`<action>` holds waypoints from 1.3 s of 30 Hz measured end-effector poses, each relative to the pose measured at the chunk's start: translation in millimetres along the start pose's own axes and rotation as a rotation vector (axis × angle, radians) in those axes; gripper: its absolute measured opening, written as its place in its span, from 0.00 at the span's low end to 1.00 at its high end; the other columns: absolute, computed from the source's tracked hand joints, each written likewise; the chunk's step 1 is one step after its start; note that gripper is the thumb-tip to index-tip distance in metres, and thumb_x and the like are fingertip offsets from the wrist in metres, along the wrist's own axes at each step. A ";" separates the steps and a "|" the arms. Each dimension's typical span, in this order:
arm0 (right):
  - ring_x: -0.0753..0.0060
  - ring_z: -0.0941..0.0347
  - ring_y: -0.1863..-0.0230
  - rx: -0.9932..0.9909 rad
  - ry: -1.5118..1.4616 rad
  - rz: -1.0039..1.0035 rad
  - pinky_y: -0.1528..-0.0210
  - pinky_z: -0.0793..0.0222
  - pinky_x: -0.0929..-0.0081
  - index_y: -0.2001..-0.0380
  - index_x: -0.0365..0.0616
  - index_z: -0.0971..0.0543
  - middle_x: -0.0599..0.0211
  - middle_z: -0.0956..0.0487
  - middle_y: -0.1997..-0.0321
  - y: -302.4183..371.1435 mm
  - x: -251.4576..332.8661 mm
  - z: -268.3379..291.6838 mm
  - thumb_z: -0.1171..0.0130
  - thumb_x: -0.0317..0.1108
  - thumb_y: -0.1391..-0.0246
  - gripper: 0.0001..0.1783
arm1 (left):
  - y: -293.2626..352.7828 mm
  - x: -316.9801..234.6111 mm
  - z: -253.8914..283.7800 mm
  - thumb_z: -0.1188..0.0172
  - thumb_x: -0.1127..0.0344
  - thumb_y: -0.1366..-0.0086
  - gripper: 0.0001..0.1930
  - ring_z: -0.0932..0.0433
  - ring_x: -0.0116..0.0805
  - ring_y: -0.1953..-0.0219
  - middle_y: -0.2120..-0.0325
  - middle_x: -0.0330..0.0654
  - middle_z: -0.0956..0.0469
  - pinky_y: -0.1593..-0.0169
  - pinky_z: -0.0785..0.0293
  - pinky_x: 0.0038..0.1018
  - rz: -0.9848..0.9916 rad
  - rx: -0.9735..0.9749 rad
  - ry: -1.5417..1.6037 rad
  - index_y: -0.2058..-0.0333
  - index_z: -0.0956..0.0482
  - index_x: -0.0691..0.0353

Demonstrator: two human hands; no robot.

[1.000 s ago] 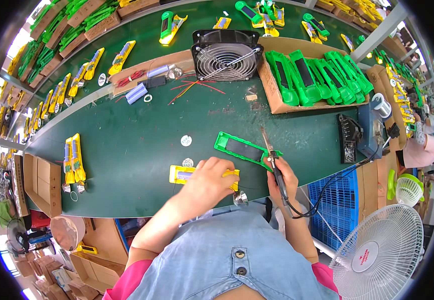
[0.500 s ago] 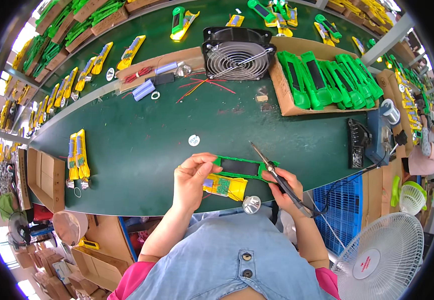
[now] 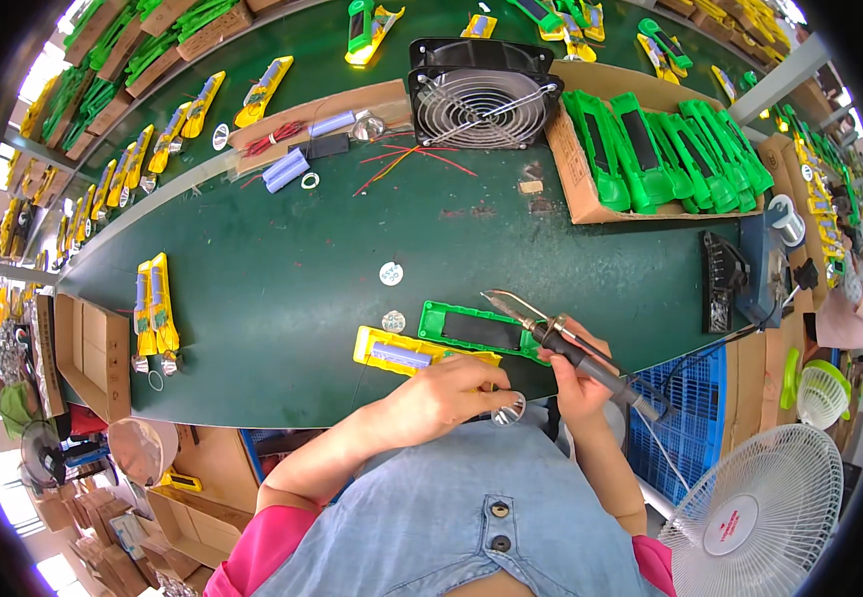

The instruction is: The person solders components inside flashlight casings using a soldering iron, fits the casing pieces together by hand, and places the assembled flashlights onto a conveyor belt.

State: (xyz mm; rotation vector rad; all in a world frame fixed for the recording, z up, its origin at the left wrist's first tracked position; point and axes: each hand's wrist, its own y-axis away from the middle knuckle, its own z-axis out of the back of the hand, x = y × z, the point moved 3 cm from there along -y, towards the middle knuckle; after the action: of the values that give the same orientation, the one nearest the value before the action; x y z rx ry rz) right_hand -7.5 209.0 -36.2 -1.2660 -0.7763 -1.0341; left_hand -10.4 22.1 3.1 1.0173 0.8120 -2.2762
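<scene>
Head view: yellow housing [image 3: 396,353] now lowered beside left hand [image 3: 451,390], grip there unclear; right hand [image 3: 573,378] still clasping soldering iron [image 3: 561,343]; cord partly hidden.

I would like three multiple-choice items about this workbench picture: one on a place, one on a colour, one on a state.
1. Where does the black fan stand?
A. at the far side of the table, left of the box of green shells
B. on the floor
C. in the person's lap

2. What colour is the part under the left hand?
A. red
B. yellow
C. white

3. How is the soldering iron held?
A. lying loose on the table
B. hanging from a hook
C. gripped in the right hand, tip toward the green shell

Answers: 1 A, the fan sits beside the cardboard box at the far edge. 2 B, the yellow part shows beside the fingers. 3 C, the right hand is closed around its handle.
</scene>
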 end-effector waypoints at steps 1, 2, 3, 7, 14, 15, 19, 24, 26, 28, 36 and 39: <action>0.68 0.24 0.67 -0.124 -0.226 -0.144 0.57 0.26 0.65 0.61 0.33 0.27 0.53 0.26 0.57 4.7 -7.0 0.1 0.44 0.21 0.52 0.12 | 0.5 -0.9 0.1 0.41 0.75 0.50 0.14 0.26 0.37 0.63 0.68 0.43 0.27 0.60 0.28 0.29 -0.003 0.003 0.004 0.61 0.22 0.60; 0.68 0.24 0.65 -0.057 -0.230 -0.118 0.63 0.23 0.74 0.58 0.32 0.29 0.51 0.30 0.52 6.5 -13.5 2.3 0.46 0.18 0.52 0.15 | 1.7 0.3 5.6 0.41 0.76 0.51 0.15 0.27 0.35 0.65 0.68 0.43 0.28 0.61 0.29 0.27 0.081 -0.120 0.028 0.61 0.22 0.60; 0.68 0.24 0.65 -0.056 -0.229 -0.120 0.63 0.23 0.74 0.58 0.32 0.29 0.51 0.30 0.52 5.5 -12.3 1.4 0.46 0.18 0.52 0.15 | 4.7 2.0 11.2 0.41 0.76 0.51 0.16 0.28 0.33 0.66 0.68 0.42 0.29 0.62 0.30 0.26 0.170 -0.244 0.050 0.61 0.22 0.59; 0.72 0.25 0.69 -0.120 -0.375 -0.313 0.67 0.24 0.77 0.62 0.33 0.29 0.56 0.26 0.59 -1.9 -12.2 -6.0 0.45 0.19 0.51 0.11 | 13.7 21.5 31.1 0.41 0.77 0.52 0.12 0.29 0.32 0.68 0.75 0.38 0.30 0.64 0.33 0.26 0.566 -0.474 0.131 0.66 0.20 0.60; 0.75 0.25 0.74 -0.071 -0.447 -0.565 0.73 0.27 0.80 0.63 0.33 0.29 0.60 0.24 0.71 -7.5 -20.2 -15.9 0.45 0.22 0.50 0.09 | 5.9 44.5 47.0 0.41 0.72 0.54 0.02 0.31 0.37 0.71 0.78 0.37 0.30 0.64 0.35 0.32 0.317 -0.183 -0.649 0.78 0.23 0.57; 0.75 0.26 0.74 -0.061 -0.418 -0.604 0.74 0.27 0.80 0.64 0.32 0.29 0.60 0.24 0.71 -7.2 -21.8 -15.9 0.45 0.22 0.50 0.09 | 2.7 46.0 44.0 0.42 0.72 0.53 0.02 0.31 0.37 0.70 0.79 0.37 0.31 0.65 0.35 0.32 0.321 -0.103 -0.643 0.78 0.23 0.57; 0.75 0.26 0.75 -0.042 -0.421 -0.628 0.75 0.29 0.80 0.65 0.32 0.28 0.61 0.24 0.72 -5.6 -27.9 -16.0 0.45 0.22 0.50 0.08 | -4.2 46.7 37.0 0.45 0.71 0.53 0.03 0.31 0.37 0.68 0.79 0.37 0.32 0.65 0.35 0.31 0.369 0.063 -0.710 0.79 0.23 0.56; 0.76 0.29 0.81 -0.069 -0.404 -0.660 0.78 0.34 0.81 0.66 0.33 0.27 0.60 0.24 0.79 -11.3 -22.6 -20.4 0.45 0.26 0.50 0.09 | -8.8 46.9 33.1 0.45 0.71 0.54 0.04 0.31 0.39 0.67 0.77 0.40 0.31 0.64 0.33 0.31 0.417 0.113 -0.776 0.79 0.22 0.57; 0.77 0.29 0.80 -0.062 -0.398 -0.663 0.78 0.34 0.82 0.66 0.33 0.27 0.60 0.24 0.79 -12.2 -22.7 -21.3 0.44 0.25 0.51 0.09 | -9.1 47.0 32.5 0.46 0.71 0.54 0.04 0.30 0.40 0.66 0.77 0.42 0.31 0.63 0.32 0.31 0.414 0.117 -0.790 0.79 0.22 0.57; 0.77 0.29 0.80 -0.056 -0.393 -0.664 0.78 0.35 0.83 0.66 0.33 0.27 0.60 0.24 0.79 -12.7 -22.4 -22.2 0.44 0.25 0.51 0.09 | -9.5 48.3 32.7 0.46 0.72 0.54 0.05 0.30 0.41 0.66 0.77 0.44 0.31 0.62 0.30 0.32 0.435 0.131 -0.739 0.79 0.22 0.59; 0.77 0.27 0.78 -0.030 -0.382 -0.649 0.79 0.35 0.85 0.66 0.33 0.27 0.61 0.24 0.76 -12.3 -22.7 -23.4 0.44 0.25 0.50 0.08 | -13.2 45.3 33.7 0.46 0.73 0.55 0.05 0.30 0.42 0.65 0.76 0.46 0.31 0.62 0.29 0.32 0.459 0.172 -0.727 0.78 0.22 0.61; 0.75 0.24 0.73 0.017 -0.374 -0.600 0.78 0.32 0.84 0.64 0.33 0.28 0.62 0.23 0.70 -8.5 -25.4 -20.8 0.45 0.24 0.49 0.08 | -15.1 43.3 32.9 0.46 0.74 0.55 0.06 0.30 0.43 0.65 0.75 0.46 0.30 0.62 0.29 0.32 0.467 0.187 -0.752 0.78 0.21 0.61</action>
State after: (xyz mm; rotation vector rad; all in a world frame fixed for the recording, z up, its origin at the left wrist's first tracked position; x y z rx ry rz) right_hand -26.3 193.3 -59.6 -1.2549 -1.5120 -1.2697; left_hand -61.4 0.7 -8.3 0.2989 0.0375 -2.0837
